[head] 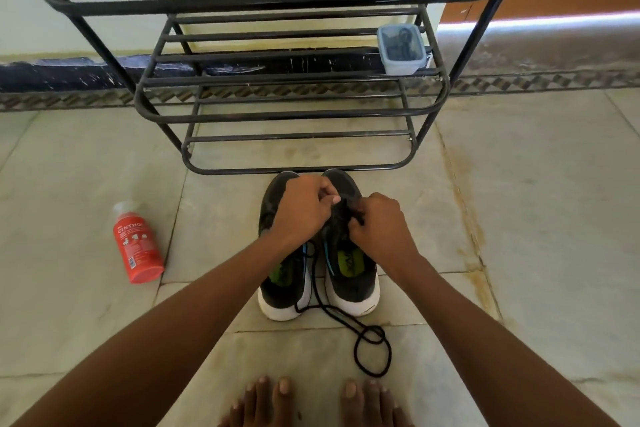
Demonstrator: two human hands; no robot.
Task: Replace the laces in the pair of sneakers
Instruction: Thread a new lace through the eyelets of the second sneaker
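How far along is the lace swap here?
Nothing looks finished. In hand: both hands, left and right, pinch the black lace at the right sneaker, its tail looping onto the floor. Left: the left sneaker; whether this lace is old or new is unclear.

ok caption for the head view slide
Both hands work a black lace on the right sneaker, beside a shoe rack.

**Background items, head cam**

I see a black metal shoe rack [277, 80] against the wall. A pale blue lidded container [401, 49] sits on a lower shelf, right end, dark contents unclear. A red bottle [138, 242] lies on its side on the tiled floor [536, 218], left.
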